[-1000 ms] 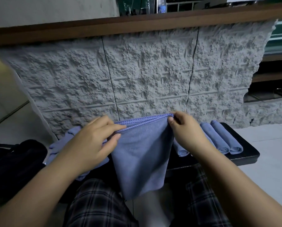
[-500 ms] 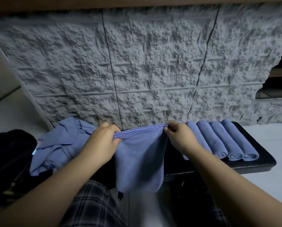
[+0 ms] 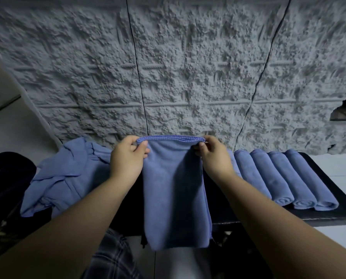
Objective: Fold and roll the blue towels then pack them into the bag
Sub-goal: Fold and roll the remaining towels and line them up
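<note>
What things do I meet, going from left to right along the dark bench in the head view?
Black bag → pile of unfolded towels → left hand → folded towel held up by both hands → right hand → row of rolled towels.

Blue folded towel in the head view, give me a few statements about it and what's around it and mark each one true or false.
1. Both hands pinch the top edge of the blue folded towel: left hand, right hand. True.
2. The rolled blue towels lie on the person's left. False: they lie to the right, on the black bench.
3. A loose heap of unfolded blue towels lies left of the held towel. True.
4. The held towel is rolled into a tube. False: it hangs flat, folded.
</note>
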`<action>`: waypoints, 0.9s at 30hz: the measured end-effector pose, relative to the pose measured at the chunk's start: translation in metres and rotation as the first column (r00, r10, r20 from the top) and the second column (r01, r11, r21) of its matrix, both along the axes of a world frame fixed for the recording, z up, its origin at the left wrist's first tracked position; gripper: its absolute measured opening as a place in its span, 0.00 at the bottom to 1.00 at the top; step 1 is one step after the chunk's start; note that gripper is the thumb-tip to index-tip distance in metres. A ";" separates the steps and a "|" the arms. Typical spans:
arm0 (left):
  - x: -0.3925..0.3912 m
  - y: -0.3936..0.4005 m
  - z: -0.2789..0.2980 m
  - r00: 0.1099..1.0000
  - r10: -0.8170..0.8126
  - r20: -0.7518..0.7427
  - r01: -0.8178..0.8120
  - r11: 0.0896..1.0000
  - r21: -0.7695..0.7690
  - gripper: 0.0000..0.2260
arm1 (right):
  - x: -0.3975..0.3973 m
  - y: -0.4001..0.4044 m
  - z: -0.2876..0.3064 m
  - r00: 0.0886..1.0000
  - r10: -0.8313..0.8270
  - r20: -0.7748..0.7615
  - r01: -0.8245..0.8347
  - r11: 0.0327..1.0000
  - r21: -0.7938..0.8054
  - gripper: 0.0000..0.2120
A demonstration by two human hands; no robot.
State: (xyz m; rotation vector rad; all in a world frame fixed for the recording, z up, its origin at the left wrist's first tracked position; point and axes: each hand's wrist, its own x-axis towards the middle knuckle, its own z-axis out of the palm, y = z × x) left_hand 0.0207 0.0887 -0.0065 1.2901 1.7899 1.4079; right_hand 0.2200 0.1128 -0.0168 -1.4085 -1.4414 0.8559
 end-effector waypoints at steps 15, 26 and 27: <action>0.027 -0.101 -0.097 0.445 -0.572 -0.689 0.436 0.810 -0.392 0.29 | 0.016 -0.078 -0.067 0.543 0.558 0.628 -0.494 0.817 -0.298 0.25; 0.031 -0.112 -0.141 0.255 -0.647 -0.719 0.289 0.760 -0.582 0.62 | 0.011 -0.105 -0.116 0.263 0.440 0.859 -0.494 0.826 -0.272 0.57; 0.031 -0.109 -0.141 0.258 -0.625 -0.737 0.308 0.776 -0.550 0.60 | 0.010 -0.101 -0.118 0.269 0.450 0.852 -0.506 0.818 -0.273 0.58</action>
